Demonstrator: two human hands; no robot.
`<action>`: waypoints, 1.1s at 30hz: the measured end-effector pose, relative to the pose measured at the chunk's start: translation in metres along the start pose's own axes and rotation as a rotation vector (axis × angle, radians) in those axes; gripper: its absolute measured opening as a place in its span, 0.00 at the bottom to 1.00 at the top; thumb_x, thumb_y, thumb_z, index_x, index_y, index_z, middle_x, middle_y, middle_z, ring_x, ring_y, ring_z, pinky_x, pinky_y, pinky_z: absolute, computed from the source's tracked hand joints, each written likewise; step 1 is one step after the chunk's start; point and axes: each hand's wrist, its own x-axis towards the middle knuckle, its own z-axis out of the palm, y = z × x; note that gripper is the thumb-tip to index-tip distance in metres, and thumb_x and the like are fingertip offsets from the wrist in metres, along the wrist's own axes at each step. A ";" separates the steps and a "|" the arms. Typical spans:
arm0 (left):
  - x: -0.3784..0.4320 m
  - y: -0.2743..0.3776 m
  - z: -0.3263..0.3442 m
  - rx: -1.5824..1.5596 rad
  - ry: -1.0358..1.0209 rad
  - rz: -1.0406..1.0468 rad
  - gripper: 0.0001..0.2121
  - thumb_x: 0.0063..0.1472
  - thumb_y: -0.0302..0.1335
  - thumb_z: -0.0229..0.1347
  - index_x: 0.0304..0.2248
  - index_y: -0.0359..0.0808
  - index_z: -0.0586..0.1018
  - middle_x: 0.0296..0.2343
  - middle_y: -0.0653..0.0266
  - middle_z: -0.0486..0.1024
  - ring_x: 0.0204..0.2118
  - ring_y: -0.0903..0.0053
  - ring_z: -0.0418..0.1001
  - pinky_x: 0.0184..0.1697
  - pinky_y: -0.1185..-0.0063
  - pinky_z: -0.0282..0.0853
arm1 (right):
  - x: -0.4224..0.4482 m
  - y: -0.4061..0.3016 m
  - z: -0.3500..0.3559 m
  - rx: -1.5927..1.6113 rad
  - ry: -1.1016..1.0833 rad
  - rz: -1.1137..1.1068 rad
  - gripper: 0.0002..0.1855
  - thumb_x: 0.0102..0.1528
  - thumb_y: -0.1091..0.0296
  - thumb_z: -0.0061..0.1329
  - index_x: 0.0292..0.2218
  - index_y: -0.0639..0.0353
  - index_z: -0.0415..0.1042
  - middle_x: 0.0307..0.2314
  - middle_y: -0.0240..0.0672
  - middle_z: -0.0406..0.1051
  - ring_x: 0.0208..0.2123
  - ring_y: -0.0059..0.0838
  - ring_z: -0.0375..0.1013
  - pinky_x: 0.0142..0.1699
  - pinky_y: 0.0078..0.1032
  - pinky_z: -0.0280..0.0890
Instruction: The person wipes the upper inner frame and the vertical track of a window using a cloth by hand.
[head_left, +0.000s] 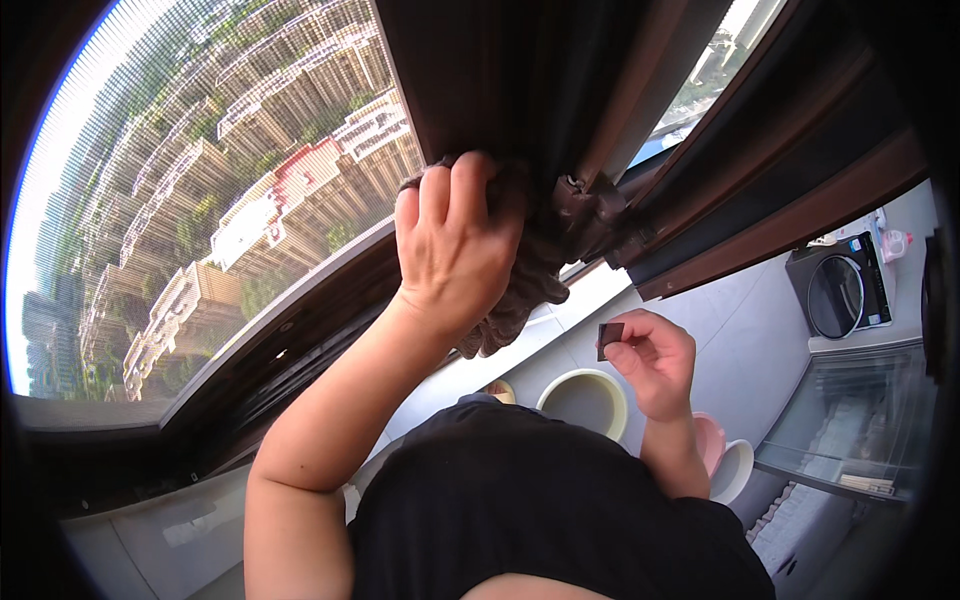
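My left hand (457, 240) grips a bunched dark brown cloth (517, 300) and presses it against the dark window frame (495, 75), at the lower corner beside the screened pane (285, 172). Folds of the cloth hang below the palm, and the fingertips are partly hidden. To the right and lower, my right hand (656, 364) holds a small flat dark piece (610, 342) between thumb and fingers, apart from the frame. A dark brown fitting or bunched piece (589, 214) lies right of the cloth; its kind is unclear.
On the pale tiled floor stand a light-rimmed basin (622, 405), a pink basin (711, 442) and a white basin (739, 472). An open sash edge (787, 232) crosses the upper right. Farther right are a front-loading washing machine (836, 292) and a glass-topped unit (832, 420).
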 end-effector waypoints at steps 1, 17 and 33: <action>0.000 -0.002 0.002 0.061 -0.047 0.019 0.13 0.43 0.26 0.53 0.33 0.44 0.79 0.34 0.66 0.64 0.35 0.70 0.62 0.35 0.74 0.58 | 0.000 0.000 0.000 0.002 -0.004 0.000 0.05 0.47 0.81 0.50 0.29 0.70 0.69 0.24 0.34 0.69 0.26 0.19 0.66 0.33 0.16 0.62; -0.003 0.000 0.004 0.185 -0.593 0.208 0.08 0.46 0.27 0.50 0.28 0.42 0.78 0.27 0.62 0.68 0.29 0.72 0.69 0.36 0.73 0.60 | -0.011 0.002 -0.014 0.065 0.048 -0.044 0.06 0.47 0.83 0.50 0.30 0.71 0.69 0.25 0.35 0.69 0.26 0.20 0.66 0.34 0.16 0.62; -0.018 -0.016 -0.010 0.262 -0.380 0.258 0.20 0.48 0.25 0.49 0.44 0.42 0.74 0.25 0.66 0.65 0.27 0.75 0.67 0.31 0.76 0.59 | -0.011 0.003 -0.020 0.056 0.008 -0.053 0.05 0.47 0.82 0.49 0.30 0.71 0.69 0.24 0.34 0.69 0.27 0.19 0.67 0.35 0.16 0.63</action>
